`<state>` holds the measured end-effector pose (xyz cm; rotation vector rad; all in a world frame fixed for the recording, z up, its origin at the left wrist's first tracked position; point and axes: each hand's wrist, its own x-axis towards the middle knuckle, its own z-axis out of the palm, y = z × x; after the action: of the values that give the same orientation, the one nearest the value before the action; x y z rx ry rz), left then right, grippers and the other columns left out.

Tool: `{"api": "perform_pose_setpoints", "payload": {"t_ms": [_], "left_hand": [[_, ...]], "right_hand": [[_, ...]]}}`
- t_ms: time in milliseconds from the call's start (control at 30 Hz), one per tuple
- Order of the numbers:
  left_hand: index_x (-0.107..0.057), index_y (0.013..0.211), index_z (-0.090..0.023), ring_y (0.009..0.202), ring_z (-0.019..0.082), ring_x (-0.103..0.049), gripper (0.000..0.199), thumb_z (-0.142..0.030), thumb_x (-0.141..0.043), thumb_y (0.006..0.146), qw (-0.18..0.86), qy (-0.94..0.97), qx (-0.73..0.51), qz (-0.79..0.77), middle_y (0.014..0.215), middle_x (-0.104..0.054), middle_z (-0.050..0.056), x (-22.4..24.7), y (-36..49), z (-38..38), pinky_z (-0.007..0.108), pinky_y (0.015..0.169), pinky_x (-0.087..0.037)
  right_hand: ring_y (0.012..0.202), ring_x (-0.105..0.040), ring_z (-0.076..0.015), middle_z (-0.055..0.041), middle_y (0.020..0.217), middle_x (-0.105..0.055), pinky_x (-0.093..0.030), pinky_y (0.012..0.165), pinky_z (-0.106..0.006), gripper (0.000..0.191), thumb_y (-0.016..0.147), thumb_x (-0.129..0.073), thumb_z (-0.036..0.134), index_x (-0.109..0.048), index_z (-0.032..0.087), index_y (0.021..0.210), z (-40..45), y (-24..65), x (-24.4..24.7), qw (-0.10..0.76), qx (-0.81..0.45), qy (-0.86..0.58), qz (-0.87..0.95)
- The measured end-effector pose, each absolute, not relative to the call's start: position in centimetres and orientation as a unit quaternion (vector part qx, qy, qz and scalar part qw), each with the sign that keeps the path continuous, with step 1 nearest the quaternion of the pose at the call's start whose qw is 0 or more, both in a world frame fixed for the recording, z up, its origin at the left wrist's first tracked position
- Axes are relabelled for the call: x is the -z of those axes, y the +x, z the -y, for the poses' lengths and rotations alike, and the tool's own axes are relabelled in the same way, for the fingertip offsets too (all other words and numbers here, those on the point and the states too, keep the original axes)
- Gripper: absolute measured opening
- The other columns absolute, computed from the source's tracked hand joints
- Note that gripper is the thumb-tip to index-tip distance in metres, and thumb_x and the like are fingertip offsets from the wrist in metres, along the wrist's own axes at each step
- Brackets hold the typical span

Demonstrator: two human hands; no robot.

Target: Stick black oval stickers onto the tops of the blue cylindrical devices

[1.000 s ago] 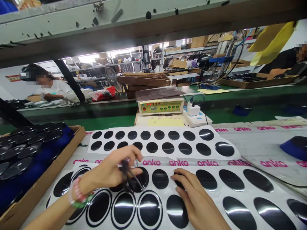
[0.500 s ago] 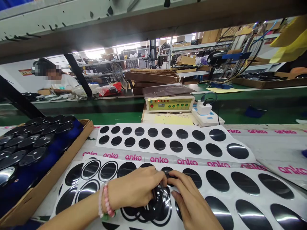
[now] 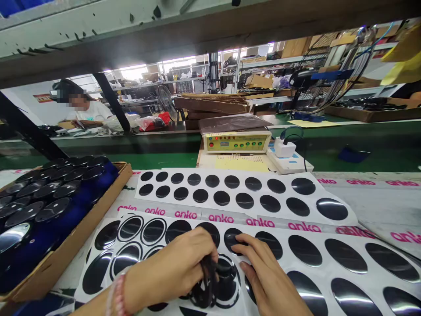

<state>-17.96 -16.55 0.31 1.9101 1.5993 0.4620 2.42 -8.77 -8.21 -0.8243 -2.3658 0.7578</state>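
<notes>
My left hand (image 3: pixel 184 261), with a beaded bracelet (image 3: pixel 119 292) at its wrist, is closed on a glossy black round part (image 3: pixel 204 285), tilted on edge and partly hidden by the fingers. Just right of it, another small black round piece (image 3: pixel 226 267) lies over a white-ringed disc on the sheet. My right hand (image 3: pixel 268 274) rests with fingers apart, its fingertips touching the sheet beside a black oval sticker (image 3: pixel 232 239). Both hands are over a white sticker sheet (image 3: pixel 315 272) of large black discs, some at the left with white rings.
Behind lies a second sheet (image 3: pixel 194 206) of smaller black discs. At left a cardboard tray (image 3: pixel 82 224) holds several dark blue, black-topped items (image 3: pixel 54 208). A control box (image 3: pixel 237 142) and white plug (image 3: pixel 284 148) stand at the back. A shelf beam (image 3: pixel 197 35) crosses overhead. Another person (image 3: pixel 87 112) sits beyond.
My left hand has drawn slightly left and lower, tipping the black part up away from the piece on the sheet. My right hand stays nearly in place. The view has shifted slightly.
</notes>
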Motion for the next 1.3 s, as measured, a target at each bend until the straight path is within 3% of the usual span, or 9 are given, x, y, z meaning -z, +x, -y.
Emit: {"api": "perform_pose_setpoints", "payload": {"t_ms": [167,267,367,667,833,967,1067,1167,1300], "left_hand": [[-0.051,0.095,-0.024,0.080,0.013,-0.055,0.011,-0.023,-0.057,0.087,0.311,0.641,-0.237,-0.660,0.091,-0.059,-0.003,-1.8,-19.1,18.1,0.022,0.075,-0.044],[-0.051,0.105,-0.024,0.091,0.016,-0.058,0.027,-0.008,-0.052,0.083,0.277,0.733,-0.190,-0.591,0.107,-0.058,0.001,-0.3,-17.8,16.2,0.025,0.080,-0.045],[-0.052,0.106,-0.022,0.092,0.019,-0.059,0.039,0.001,-0.047,0.074,0.246,0.773,-0.124,-0.572,0.104,-0.060,0.002,1.2,-16.3,14.0,0.027,0.080,-0.046],[-0.051,0.085,-0.021,0.083,0.013,-0.053,0.024,-0.001,-0.055,0.074,0.240,0.752,-0.151,-0.595,0.090,-0.055,-0.002,-2.8,-19.3,17.5,0.022,0.073,-0.042],[-0.042,0.070,-0.019,0.097,0.015,-0.049,0.024,0.001,-0.054,0.075,0.214,0.772,-0.180,-0.570,0.104,-0.052,0.001,-3.7,-20.6,15.5,0.024,0.081,-0.041],[-0.050,0.089,-0.020,0.086,0.016,-0.052,0.032,0.007,-0.050,0.071,0.247,0.816,-0.065,-0.518,0.092,-0.055,0.001,-1.5,-19.7,10.8,0.024,0.074,-0.041],[-0.050,0.107,-0.020,0.088,0.020,-0.053,0.042,-0.002,-0.064,0.071,0.260,0.816,-0.026,-0.515,0.093,-0.054,0.003,-0.1,-19.7,8.3,0.026,0.072,-0.043],[-0.052,0.108,-0.018,0.093,0.022,-0.053,0.043,-0.019,-0.075,0.071,0.271,0.818,-0.003,-0.508,0.095,-0.054,0.005,0.4,-20.1,7.2,0.028,0.077,-0.044],[-0.055,0.100,-0.017,0.097,0.022,-0.051,0.034,-0.015,-0.075,0.072,0.279,0.828,0.002,-0.486,0.096,-0.055,0.005,0.3,-20.3,7.0,0.029,0.083,-0.043]], "right_hand": [[0.117,-0.051,-0.0199,-0.0064,0.128,-0.051,-0.051,0.090,-0.035,0.031,0.092,-0.036,0.018,-0.053,0.027,0.116,8.3,2.9,7.8,0.225,-0.263,-0.290,0.892],[0.119,-0.050,-0.0199,-0.0068,0.129,-0.050,-0.051,0.091,-0.036,0.031,0.093,-0.035,0.018,-0.053,0.027,0.117,8.1,3.1,7.7,0.202,-0.254,-0.287,0.901],[0.120,-0.049,-0.0198,-0.0074,0.130,-0.050,-0.051,0.091,-0.036,0.030,0.094,-0.034,0.020,-0.053,0.026,0.117,8.0,3.3,7.8,0.194,-0.251,-0.292,0.902],[0.118,-0.050,-0.0203,-0.0083,0.128,-0.050,-0.050,0.093,-0.037,0.030,0.093,-0.035,0.017,-0.053,0.025,0.116,7.9,3.8,7.9,0.219,-0.246,-0.281,0.902],[0.117,-0.050,-0.0210,-0.0086,0.126,-0.051,-0.050,0.092,-0.038,0.033,0.091,-0.035,0.014,-0.053,0.025,0.117,8.3,2.4,7.0,0.221,-0.267,-0.271,0.898],[0.115,-0.051,-0.0218,-0.0099,0.120,-0.054,-0.050,0.091,-0.039,0.029,0.092,-0.034,0.014,-0.056,0.023,0.108,8.5,1.4,6.9,0.252,-0.278,-0.261,0.890],[0.114,-0.051,-0.0211,-0.0088,0.120,-0.054,-0.050,0.090,-0.037,0.029,0.092,-0.035,0.014,-0.056,0.024,0.109,8.3,1.4,6.9,0.239,-0.266,-0.255,0.898],[0.112,-0.053,-0.0200,-0.0080,0.119,-0.055,-0.051,0.089,-0.035,0.028,0.092,-0.036,0.014,-0.056,0.024,0.109,8.2,1.6,6.9,0.223,-0.260,-0.256,0.904],[0.111,-0.053,-0.0198,-0.0074,0.119,-0.055,-0.051,0.089,-0.035,0.029,0.091,-0.036,0.012,-0.056,0.024,0.108,8.2,1.5,6.9,0.230,-0.259,-0.260,0.901]]}}
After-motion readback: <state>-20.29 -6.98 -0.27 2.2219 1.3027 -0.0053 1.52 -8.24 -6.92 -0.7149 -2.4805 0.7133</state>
